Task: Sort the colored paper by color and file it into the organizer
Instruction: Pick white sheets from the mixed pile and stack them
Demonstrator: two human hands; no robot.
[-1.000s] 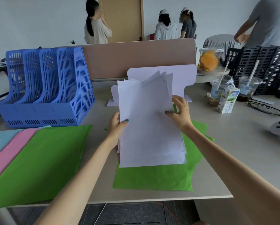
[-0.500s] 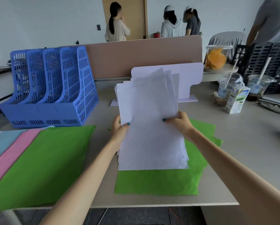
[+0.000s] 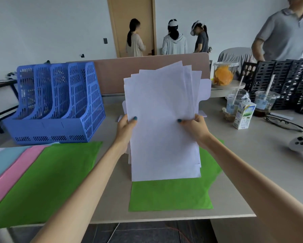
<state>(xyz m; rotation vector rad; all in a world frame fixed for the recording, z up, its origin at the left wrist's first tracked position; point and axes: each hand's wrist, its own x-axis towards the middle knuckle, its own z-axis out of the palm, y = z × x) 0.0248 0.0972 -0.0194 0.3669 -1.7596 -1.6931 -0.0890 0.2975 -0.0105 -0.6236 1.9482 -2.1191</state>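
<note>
A stack of white paper (image 3: 162, 123) stands upright, its bottom edge on green sheets (image 3: 170, 195) lying on the table. My left hand (image 3: 125, 130) grips the stack's left edge and my right hand (image 3: 195, 128) grips its right edge, thumbs in front. The sheets fan out unevenly at the top. A blue organizer (image 3: 59, 104) with several slots stands at the back left. More green paper (image 3: 47, 176), pink paper (image 3: 14, 171) and light blue paper (image 3: 1, 160) lie overlapped at the left.
A white divider card (image 3: 204, 92) stands behind the stack. At the right are a milk carton (image 3: 244, 117), plastic cups (image 3: 264, 104), glasses (image 3: 284, 123), a white controller (image 3: 301, 144) and black organizers (image 3: 284, 83). People stand in the background.
The white stack has been raised a little and held more upright; both hands stay on its sides. The view has shifted, so the background people appear further right.
</note>
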